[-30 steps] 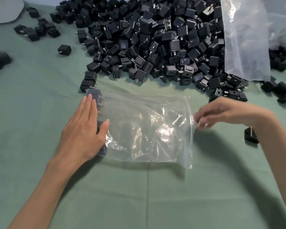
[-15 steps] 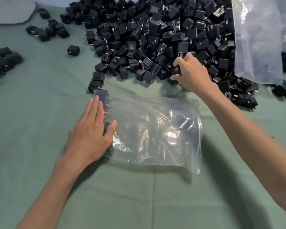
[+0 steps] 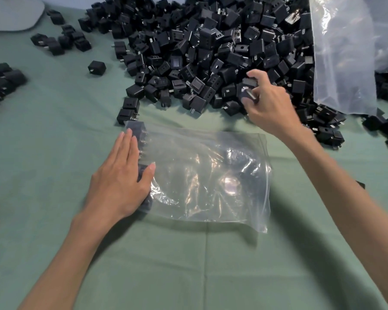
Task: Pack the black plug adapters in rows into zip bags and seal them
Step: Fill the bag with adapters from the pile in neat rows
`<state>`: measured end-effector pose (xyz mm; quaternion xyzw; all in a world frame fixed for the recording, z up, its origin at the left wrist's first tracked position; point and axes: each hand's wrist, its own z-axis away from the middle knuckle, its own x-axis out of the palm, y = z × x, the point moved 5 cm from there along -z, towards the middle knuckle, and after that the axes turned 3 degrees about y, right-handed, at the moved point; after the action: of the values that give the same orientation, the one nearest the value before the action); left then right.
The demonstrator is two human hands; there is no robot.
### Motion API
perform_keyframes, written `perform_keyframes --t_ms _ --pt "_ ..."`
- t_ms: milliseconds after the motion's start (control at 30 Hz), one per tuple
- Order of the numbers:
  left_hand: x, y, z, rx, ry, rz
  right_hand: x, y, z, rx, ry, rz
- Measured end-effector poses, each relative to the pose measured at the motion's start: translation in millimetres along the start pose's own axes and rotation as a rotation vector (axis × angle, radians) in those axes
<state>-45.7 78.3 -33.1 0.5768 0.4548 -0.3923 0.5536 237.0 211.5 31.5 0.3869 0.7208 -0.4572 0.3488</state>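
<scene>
Right now the left hand (image 3: 119,182) lies flat on the left end of the clear zip bag (image 3: 206,175), its fingers (image 3: 130,151) straight and together, pressing down through the plastic on a row of black plug adapters (image 3: 137,128) packed against that end of the bag. The bag lies flat on the green-covered counter (image 3: 188,265), with its zip strip along the right edge; the rest of it looks mostly unfilled, though glare hides part of the inside. The right hand (image 3: 269,104) is at the near edge of the big pile of adapters (image 3: 199,52), just beyond the bag, with its fingers curled around a couple of adapters (image 3: 246,89); their exact count is blurred. A large clear plastic bag (image 3: 343,57) rests over the right side of the pile. A single adapter (image 3: 96,67) sits apart to the left of the pile, and smaller clusters lie farther left (image 3: 2,81) and up near a grey flat object (image 3: 11,14) at the counter's far corner.
</scene>
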Motion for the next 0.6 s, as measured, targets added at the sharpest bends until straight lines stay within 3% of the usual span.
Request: perform_keyframes --t_ms 167,233,333,500,600 --pt "1 0 0 -0.002 -0.007 0.006 -26 40 66 0.347 -0.263 -1.131" --pt "1 0 0 -0.003 -0.009 0.003 -22 48 92 0.479 -0.35 -1.384" --pt "0 0 0 -0.002 -0.007 0.002 -23 55 118 0.461 -0.425 -1.381" --pt "0 2 0 -0.004 -0.005 0.01 -14 54 134 0.369 -0.433 -0.834" --pt "0 1 -1 -0.005 -0.005 0.014 2 19 131 0.206 -0.512 -0.778"
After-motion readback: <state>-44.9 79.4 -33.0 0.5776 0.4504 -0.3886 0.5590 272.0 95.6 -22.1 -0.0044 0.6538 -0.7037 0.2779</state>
